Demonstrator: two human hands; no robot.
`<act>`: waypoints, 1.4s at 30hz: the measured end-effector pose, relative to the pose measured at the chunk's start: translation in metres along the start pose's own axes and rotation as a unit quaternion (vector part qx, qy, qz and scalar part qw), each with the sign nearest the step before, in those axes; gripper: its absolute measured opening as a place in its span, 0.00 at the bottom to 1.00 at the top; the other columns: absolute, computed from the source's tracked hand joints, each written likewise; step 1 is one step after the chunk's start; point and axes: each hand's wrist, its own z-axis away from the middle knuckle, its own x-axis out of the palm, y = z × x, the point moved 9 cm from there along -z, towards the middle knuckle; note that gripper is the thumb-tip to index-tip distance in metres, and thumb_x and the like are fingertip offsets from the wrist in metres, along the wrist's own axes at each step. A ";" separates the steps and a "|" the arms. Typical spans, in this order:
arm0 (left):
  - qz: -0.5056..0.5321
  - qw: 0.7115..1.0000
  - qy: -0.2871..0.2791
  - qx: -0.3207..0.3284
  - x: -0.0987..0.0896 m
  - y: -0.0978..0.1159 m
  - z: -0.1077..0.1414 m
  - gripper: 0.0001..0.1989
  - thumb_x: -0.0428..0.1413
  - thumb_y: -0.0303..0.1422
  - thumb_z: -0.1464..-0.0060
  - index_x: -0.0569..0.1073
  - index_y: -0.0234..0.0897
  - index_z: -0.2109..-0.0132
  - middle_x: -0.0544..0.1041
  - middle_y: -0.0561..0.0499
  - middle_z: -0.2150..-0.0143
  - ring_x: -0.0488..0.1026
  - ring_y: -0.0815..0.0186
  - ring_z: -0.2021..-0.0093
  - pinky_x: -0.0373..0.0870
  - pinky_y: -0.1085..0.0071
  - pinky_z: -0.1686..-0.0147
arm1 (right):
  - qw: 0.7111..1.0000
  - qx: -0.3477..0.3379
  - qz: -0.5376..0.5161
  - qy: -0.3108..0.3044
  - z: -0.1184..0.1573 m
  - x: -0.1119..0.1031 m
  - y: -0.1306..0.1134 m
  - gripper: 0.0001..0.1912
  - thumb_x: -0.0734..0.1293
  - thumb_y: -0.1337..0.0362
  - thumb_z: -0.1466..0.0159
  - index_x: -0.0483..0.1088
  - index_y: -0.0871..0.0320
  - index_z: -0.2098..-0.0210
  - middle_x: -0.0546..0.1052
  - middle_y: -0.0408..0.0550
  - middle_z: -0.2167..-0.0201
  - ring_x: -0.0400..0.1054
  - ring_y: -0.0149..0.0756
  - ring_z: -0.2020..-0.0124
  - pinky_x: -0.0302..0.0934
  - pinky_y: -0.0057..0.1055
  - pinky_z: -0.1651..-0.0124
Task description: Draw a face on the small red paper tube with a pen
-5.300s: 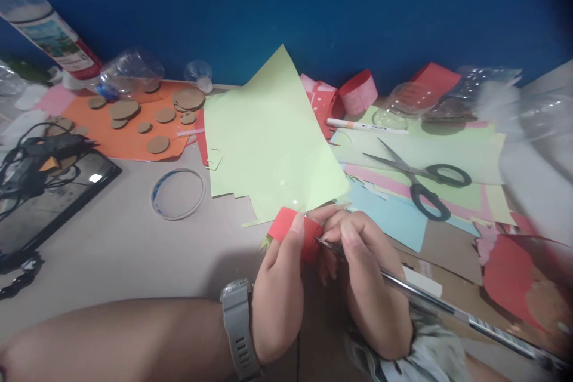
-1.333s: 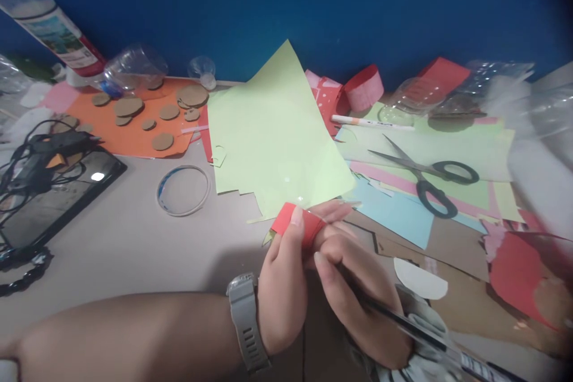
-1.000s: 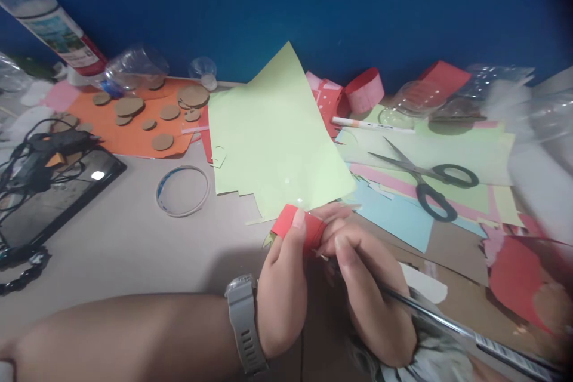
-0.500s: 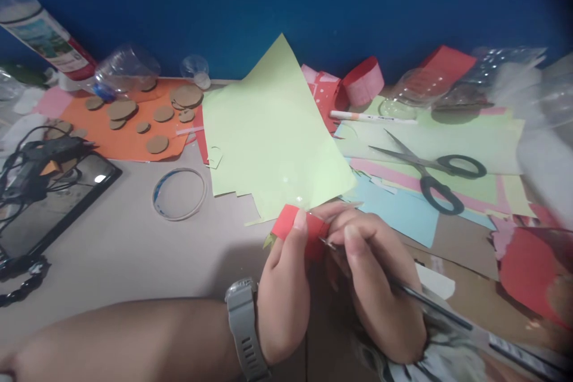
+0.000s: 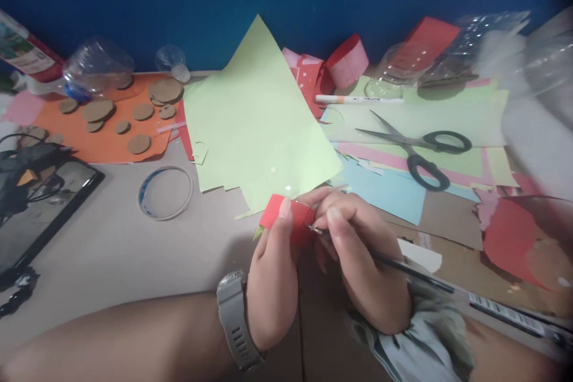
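Near the table's front edge, my left hand (image 5: pixel 275 274) pinches a small red paper piece (image 5: pixel 271 212) between thumb and fingers. A bit of green pokes out at the left side of the red piece. My right hand (image 5: pixel 362 250) is closed round a slim dark pen-like tool (image 5: pixel 416 274), whose metal tip touches or nearly touches the right part of the red paper. Just beyond both hands lies a large light green sheet (image 5: pixel 259 119) with a pointed top corner. Scissors (image 5: pixel 403 143) with black handles rest open on the papers to the right.
A tape ring (image 5: pixel 165 193) lies left of the green sheet. Cardboard discs (image 5: pixel 98 110) are on an orange sheet (image 5: pixel 107 143). A black-framed device (image 5: pixel 49 209) with cables is at the left. Plastic cups (image 5: pixel 101 65) and a white marker (image 5: pixel 358 99) sit toward the blue wall.
The view has shifted, so the table items appear further left and a little higher. Both hands keep their holds on the red paper and the tool.
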 end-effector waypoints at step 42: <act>-0.036 0.999 0.004 0.033 0.006 0.012 0.001 0.28 0.48 0.46 0.15 0.78 0.44 0.66 0.73 0.49 0.68 0.68 0.58 0.64 0.67 0.60 0.60 | 0.995 0.042 -0.081 0.033 -0.001 -0.001 0.004 0.24 0.73 0.46 0.13 0.77 0.50 0.64 0.80 0.43 0.64 0.60 0.31 0.78 0.56 0.32 0.80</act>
